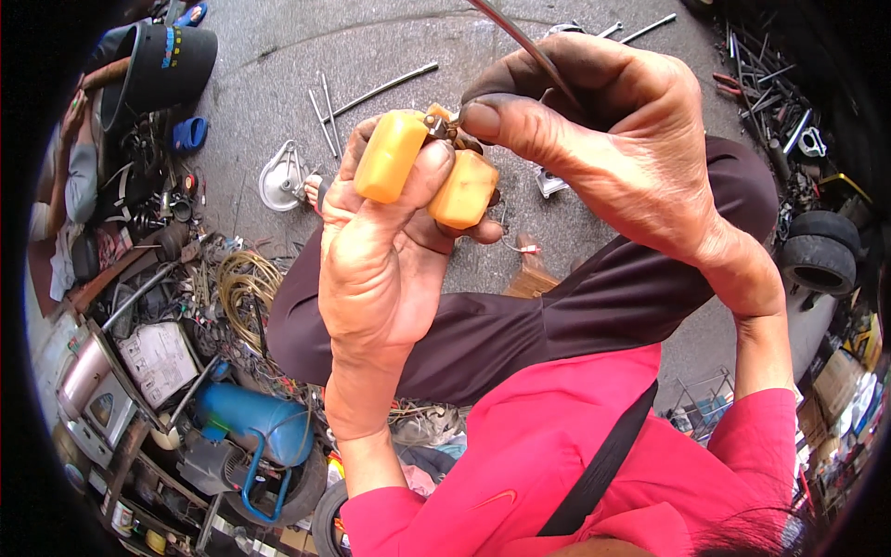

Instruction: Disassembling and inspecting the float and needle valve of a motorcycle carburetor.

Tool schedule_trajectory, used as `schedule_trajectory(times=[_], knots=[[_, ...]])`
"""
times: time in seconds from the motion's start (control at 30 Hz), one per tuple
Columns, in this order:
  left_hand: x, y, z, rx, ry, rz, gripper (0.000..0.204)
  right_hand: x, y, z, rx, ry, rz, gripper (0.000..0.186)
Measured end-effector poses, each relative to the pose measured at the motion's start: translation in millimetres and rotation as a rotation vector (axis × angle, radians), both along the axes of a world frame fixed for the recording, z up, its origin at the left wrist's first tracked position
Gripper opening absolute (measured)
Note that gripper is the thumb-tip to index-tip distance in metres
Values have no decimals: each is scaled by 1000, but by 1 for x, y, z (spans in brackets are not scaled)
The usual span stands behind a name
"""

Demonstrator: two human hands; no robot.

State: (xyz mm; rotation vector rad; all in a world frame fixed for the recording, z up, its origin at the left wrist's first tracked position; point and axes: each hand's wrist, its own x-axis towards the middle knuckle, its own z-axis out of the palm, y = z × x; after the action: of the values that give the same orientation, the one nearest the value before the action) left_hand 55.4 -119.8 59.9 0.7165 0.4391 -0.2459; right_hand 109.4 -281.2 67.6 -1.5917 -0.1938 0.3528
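In front of me my left hand [376, 269] is closed around a carburetor float with two yellow blocks. One yellow block [392, 158] stands left of my thumb, and the other block [464, 190] sits to the right of it. Small dark metal parts [440, 126] join them at the top. My right hand [640, 139] is closed, its thumb tip pressed close to those metal parts. A thin metal rod [520, 37] runs up out of its curled fingers. Whether its fingertips also pinch a small part is hidden.
On the grey floor lie a long-handled wrench [385, 90] and a round metal cover [281, 181]. A blue air compressor [255, 418] and coiled hose [246, 288] stand left, tyres [819, 255] and heaped tools [766, 93] right. Another person's arm [82, 176] shows near a black bucket [190, 74].
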Motion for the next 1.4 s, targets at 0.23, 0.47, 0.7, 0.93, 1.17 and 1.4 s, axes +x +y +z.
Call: schedule_trajectory(times=[0.23,0.47,0.7,0.93,1.17,1.4], knots=[[1,2,2,3,5,-17,20,3,0,-5,89,-2,2,20],[-3,3,-3,-18,-8,-28,22,1,0,-7,58,-56,-15,21],[0,-2,0,68,-64,7,21,-5,0,1,-10,-85,-9,18],[-3,-8,-1,191,-241,61,25,-5,-4,6,-79,-205,54,16],[-9,-12,-7,489,-528,138,25,-3,-8,2,-39,-360,75,17],[-11,-20,-9,757,-696,242,29,-8,-4,3,204,-381,49,17]])
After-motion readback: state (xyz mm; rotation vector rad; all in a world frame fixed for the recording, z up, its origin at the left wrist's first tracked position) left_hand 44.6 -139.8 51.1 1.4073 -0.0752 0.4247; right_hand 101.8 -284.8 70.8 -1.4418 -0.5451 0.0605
